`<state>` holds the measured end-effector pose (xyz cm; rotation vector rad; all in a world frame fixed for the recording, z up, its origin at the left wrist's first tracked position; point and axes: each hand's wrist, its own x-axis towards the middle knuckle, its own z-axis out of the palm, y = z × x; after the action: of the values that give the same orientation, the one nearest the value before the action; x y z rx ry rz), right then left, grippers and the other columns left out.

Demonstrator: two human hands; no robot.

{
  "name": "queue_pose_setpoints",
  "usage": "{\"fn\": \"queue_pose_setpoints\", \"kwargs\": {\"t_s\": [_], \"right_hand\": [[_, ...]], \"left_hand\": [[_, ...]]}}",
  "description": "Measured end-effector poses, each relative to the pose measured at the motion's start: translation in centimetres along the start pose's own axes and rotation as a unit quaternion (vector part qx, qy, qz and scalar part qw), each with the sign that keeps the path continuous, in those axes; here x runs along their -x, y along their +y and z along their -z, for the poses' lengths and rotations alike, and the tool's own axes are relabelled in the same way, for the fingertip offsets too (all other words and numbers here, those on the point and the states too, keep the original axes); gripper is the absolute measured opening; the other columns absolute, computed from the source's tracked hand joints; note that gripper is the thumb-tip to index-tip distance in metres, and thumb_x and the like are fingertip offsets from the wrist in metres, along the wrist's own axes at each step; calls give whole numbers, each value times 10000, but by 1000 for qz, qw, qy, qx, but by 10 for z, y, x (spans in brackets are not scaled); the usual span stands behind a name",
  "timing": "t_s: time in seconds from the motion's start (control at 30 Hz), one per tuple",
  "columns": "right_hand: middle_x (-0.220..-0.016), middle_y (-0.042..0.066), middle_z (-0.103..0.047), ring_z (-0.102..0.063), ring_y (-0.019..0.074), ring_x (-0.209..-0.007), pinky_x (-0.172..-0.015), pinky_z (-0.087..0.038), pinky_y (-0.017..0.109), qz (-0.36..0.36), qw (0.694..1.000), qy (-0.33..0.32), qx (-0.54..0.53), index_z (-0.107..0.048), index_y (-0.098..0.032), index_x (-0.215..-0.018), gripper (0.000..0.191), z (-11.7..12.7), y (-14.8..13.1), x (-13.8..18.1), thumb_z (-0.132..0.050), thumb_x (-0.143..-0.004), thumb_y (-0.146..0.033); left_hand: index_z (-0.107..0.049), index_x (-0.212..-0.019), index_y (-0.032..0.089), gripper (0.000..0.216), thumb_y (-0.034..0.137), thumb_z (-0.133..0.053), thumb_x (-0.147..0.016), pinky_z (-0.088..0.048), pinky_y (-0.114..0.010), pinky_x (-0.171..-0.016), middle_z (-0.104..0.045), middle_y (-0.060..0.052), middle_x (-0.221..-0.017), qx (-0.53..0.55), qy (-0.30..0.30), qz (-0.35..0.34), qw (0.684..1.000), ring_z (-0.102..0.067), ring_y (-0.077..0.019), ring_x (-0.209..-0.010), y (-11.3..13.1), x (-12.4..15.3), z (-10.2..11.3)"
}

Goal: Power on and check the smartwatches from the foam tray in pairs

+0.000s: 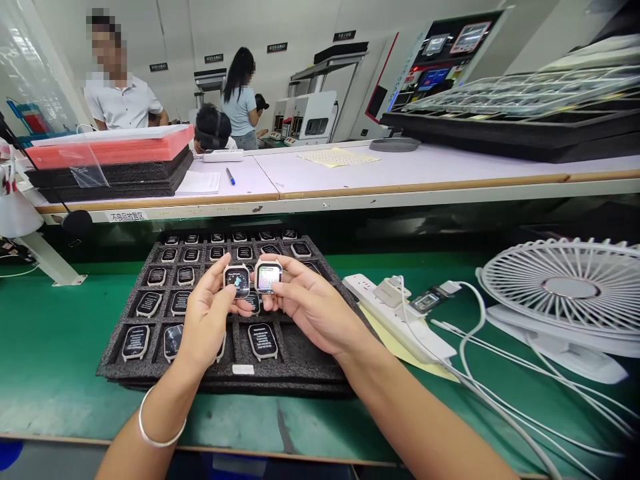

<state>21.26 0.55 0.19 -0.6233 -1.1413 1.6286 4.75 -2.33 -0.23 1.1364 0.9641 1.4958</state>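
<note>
Between the thumb and fingers of my left hand [206, 310] is a square smartwatch body [238, 279] without a strap, its dark screen lit with a small coloured picture. My right hand [305, 297] grips a second smartwatch body [269, 275], whose screen glows brighter, in white and purple. Both are held side by side, screens facing me, above a black foam tray [185, 379]. Rows of similar watch bodies lie in the tray's square pockets, one of them [263, 341] near the front edge. My wrists and hands hide part of the tray.
A white power strip [365, 293] with cables and a white fan [565, 293] stand on the green bench at right. A raised shelf [250, 180] crosses behind, bearing foam stacks [105, 173] and trays [500, 133]. A lamp base [55, 263] is at left. Several people are beyond.
</note>
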Motion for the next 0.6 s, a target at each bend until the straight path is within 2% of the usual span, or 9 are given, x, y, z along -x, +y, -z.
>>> {"fn": "queue_pose_setpoints", "kwargs": {"t_s": [0.23,0.4,0.5,0.6], "right_hand": [[-831,-19,-642,-594,121,-628,-646,-451,295,1,1000,-5,9,-638,-212,-1144,363,2,1,0,-740,-796,-223],[-817,-11,-661,-624,132,-653,-678,-495,304,-5,1000,-7,-8,-659,-211,-1155,350,1,2,0,-742,-815,-228],[-929,25,-719,-696,162,-765,-784,-548,342,-28,998,-34,-33,-649,-223,-1223,406,-1,2,2,-764,-838,-280],[-1029,38,-732,-732,176,-828,-853,-574,372,-29,997,-68,-34,-645,-244,-1232,431,-1,2,4,-800,-836,-306]], "left_hand": [[-565,-1275,165,473,246,-629,-813,-618,-272,-598,-698,-68,-1056,-25,-15,-28,999,-678,-98,-600,-1,0,0],[-557,-1270,177,489,243,-656,-796,-587,-255,-591,-698,-66,-1070,-32,-12,-28,999,-657,-89,-602,-2,-2,0],[-551,-1260,190,555,219,-735,-736,-575,-243,-702,-701,-53,-1051,-34,12,-55,998,-692,-126,-793,-3,-4,0],[-572,-1205,195,513,200,-747,-722,-557,-274,-843,-697,-43,-1034,-48,24,-81,995,-687,-158,-947,-4,-5,1]]}}
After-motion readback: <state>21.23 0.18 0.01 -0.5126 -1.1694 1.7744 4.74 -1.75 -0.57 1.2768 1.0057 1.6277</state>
